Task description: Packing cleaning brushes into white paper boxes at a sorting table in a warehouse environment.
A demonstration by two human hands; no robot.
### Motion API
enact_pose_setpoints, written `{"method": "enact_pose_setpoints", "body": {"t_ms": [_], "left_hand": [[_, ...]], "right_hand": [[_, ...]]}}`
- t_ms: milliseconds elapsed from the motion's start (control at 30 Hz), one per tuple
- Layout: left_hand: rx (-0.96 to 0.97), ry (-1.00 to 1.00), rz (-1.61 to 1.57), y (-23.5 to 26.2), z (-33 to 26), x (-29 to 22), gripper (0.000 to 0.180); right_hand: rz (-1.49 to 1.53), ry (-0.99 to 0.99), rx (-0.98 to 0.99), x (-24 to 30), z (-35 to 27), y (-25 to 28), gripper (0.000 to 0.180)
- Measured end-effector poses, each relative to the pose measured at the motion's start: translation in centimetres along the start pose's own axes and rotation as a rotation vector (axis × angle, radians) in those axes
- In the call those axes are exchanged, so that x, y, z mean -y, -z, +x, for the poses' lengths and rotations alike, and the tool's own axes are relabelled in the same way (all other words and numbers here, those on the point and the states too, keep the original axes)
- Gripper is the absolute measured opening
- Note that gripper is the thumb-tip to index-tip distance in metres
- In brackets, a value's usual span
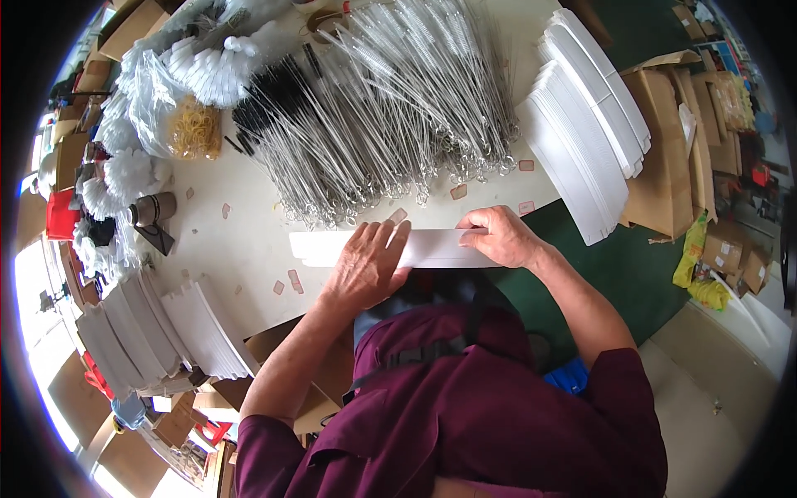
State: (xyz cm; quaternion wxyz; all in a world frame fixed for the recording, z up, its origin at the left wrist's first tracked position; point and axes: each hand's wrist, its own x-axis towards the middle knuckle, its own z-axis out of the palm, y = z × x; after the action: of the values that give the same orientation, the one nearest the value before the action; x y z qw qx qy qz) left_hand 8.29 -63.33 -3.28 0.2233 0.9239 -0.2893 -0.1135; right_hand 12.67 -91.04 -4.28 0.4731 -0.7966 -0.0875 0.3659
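Note:
A long, narrow white card strip, perhaps a flat-folded box, lies crosswise at the near edge of the table. My left hand rests across its middle, fingers stretched out and slightly spread, thumb by the lower edge. Near the right end of the strip, my right hand pinches it between thumb and bent fingers. Beyond my hands lies a broad heap of thin wire-handled brushes with looped ends towards me. Most have pale bristles; a group at the left has black ones.
White flat card pieces are stacked at the right, with another white stack at the lower left. A bag of yellow rubber bands sits near clear plastic bags. Cardboard boxes stand right of the table.

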Motion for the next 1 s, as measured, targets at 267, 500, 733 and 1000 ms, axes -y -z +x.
{"method": "enact_pose_setpoints", "body": {"t_ms": [267, 500, 733, 1000], "left_hand": [[0.068, 0.113, -0.133, -1.9, -1.2, -1.2, 0.076], [-0.030, 0.232, -0.121, -2.6, -2.7, 0.2, 0.078], [0.001, 0.275, -0.179, -3.1, -3.4, -0.1, 0.079], [-0.049, 0.283, -0.058, -3.2, -3.6, 0.4, 0.075]], "right_hand": [[-0.041, 0.094, -0.033, 0.1, 2.0, -3.0, 0.031], [0.394, -0.072, -0.160, -1.3, 0.6, -3.9, 0.028], [0.431, -0.093, -0.131, -0.9, 1.3, -5.9, 0.026], [-0.499, 0.321, -0.467, 1.9, -0.5, -8.7, 0.035]]}}
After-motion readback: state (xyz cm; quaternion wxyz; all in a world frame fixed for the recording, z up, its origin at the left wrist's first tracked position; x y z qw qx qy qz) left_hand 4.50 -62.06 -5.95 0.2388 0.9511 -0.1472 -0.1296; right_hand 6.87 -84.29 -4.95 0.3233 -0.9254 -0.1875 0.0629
